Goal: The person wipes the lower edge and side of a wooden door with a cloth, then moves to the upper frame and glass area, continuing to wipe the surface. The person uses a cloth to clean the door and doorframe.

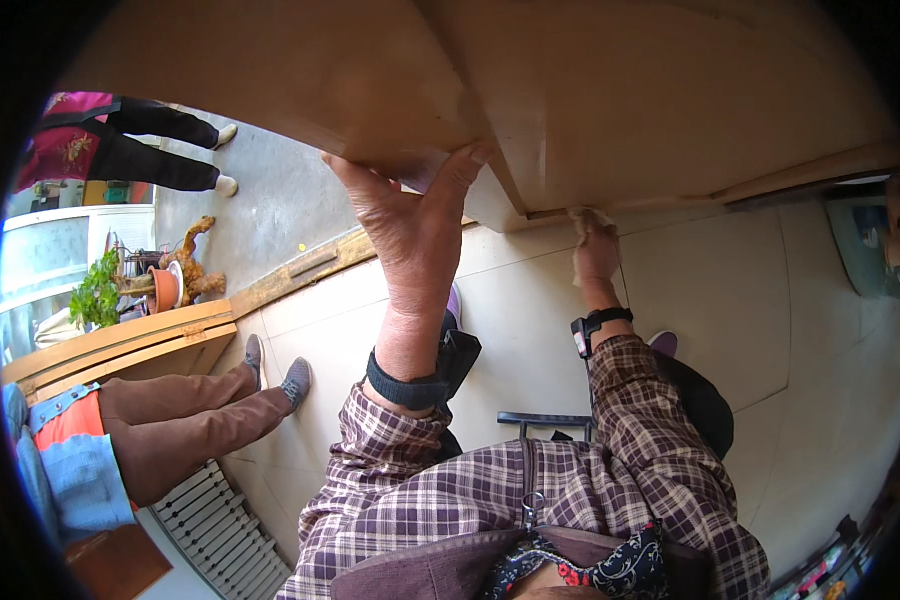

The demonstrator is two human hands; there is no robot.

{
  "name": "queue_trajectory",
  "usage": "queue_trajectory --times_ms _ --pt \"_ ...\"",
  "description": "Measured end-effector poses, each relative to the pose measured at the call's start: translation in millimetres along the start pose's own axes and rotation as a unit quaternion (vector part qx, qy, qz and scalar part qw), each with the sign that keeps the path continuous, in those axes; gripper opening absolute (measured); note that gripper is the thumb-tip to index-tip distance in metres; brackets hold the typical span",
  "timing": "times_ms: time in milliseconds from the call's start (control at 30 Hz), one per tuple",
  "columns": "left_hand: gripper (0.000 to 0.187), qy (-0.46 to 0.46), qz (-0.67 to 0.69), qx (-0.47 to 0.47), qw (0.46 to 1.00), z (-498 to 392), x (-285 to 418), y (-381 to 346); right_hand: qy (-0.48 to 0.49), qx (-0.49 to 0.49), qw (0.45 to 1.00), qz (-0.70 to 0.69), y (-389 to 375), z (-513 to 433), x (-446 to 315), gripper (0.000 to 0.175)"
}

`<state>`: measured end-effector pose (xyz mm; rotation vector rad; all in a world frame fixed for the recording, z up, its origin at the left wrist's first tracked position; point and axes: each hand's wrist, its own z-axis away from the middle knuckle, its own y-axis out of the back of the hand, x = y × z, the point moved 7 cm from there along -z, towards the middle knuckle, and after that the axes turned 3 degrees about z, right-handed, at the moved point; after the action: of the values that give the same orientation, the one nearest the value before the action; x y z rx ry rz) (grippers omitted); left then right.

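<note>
A broad brown wooden panel (pixel 645 97), apparently a door leaf, fills the top of the view. My left hand (pixel 420 217) grips the edge of the wooden board (pixel 300 82) at its left, thumb on the near face, the other fingers partly hidden behind it. Lower and to the right, my right hand (pixel 598 255) holds a pale crumpled cloth (pixel 589 217) against the panel's bottom edge, just above the tiled floor. Both wrists wear dark straps, and a small device shows on the right one.
A wooden threshold (pixel 300 274) crosses the doorway at left. Beyond it are a person in dark trousers (pixel 164 142), a potted plant (pixel 97 292) and gnarled wood (pixel 194 262). Another person in brown trousers (pixel 194 412) stands nearby. A bluish container (pixel 855 247) is at right.
</note>
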<state>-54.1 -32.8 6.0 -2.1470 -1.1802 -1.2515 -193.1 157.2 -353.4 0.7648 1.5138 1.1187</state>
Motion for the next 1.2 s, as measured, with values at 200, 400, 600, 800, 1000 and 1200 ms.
queue_trajectory --times_ms 200,400,600,800,1000,1200 --pt "0.073 -0.013 0.003 -0.009 1.0 1 4 1 -0.067 -0.007 0.997 -0.037 -11 3 15 0.043" --pt "0.075 0.016 0.023 -0.006 1.0 1 3 -8 -0.011 0.0 0.996 -0.093 -42 16 -31 0.04" --pt "0.082 -0.003 0.004 -0.014 1.0 -4 -5 -1 0.033 -0.08 0.994 -0.069 -53 11 -46 0.042" --pt "0.073 -0.019 0.013 -0.003 1.0 -9 -15 2 0.128 -0.218 0.952 -0.173 -59 32 -73 0.035" --pt "0.076 -0.024 0.005 -0.008 1.0 -8 -15 2 -0.007 -0.165 0.94 -0.3 -62 3 -74 0.028" --pt "0.077 -0.015 0.022 -0.013 1.0 -14 -22 0 0.032 -0.118 0.918 -0.376 -28 -2 -99 0.024"
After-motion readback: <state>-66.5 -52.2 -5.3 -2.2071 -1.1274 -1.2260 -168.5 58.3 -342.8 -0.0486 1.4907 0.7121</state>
